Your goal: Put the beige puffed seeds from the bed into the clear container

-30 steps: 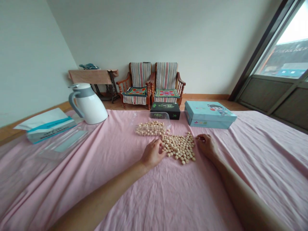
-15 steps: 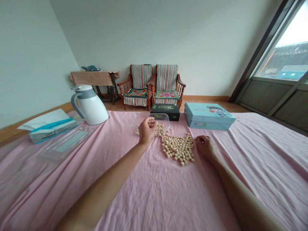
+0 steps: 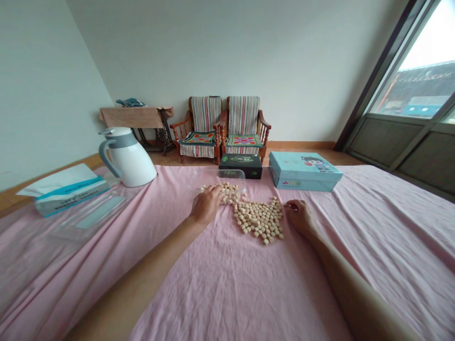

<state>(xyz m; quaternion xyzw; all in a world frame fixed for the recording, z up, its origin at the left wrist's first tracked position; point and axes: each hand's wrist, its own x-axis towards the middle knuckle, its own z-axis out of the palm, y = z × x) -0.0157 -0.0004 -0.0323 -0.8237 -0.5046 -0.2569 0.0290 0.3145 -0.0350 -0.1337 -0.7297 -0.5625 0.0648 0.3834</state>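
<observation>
Many small round beige pieces (image 3: 259,220) lie in a single spread patch on the pink cloth. More loose beige pieces (image 3: 229,194) are heaped at a clear plastic tray (image 3: 236,175) just behind the patch. My left hand (image 3: 206,204) reaches over the left side of this heap, fingers stretched out and bent down onto the pieces; its fingertips are partly hidden. At the right edge of the patch, my right hand (image 3: 300,215) rests on the cloth with its fingers curled together. Whatever they may hold is too small to make out.
Behind the pieces stand a black box (image 3: 241,166) and a light blue box (image 3: 305,171). To the left are a white thermos jug (image 3: 133,158), a tissue pack (image 3: 71,189) and a clear plastic lid (image 3: 92,218). Two wooden armchairs (image 3: 220,128) stand beyond the pink-covered table (image 3: 227,284).
My left hand has come down and to the left onto the heaped pieces, where it was raised above them before. My right hand stays at the patch's edge. The view has shifted slightly.
</observation>
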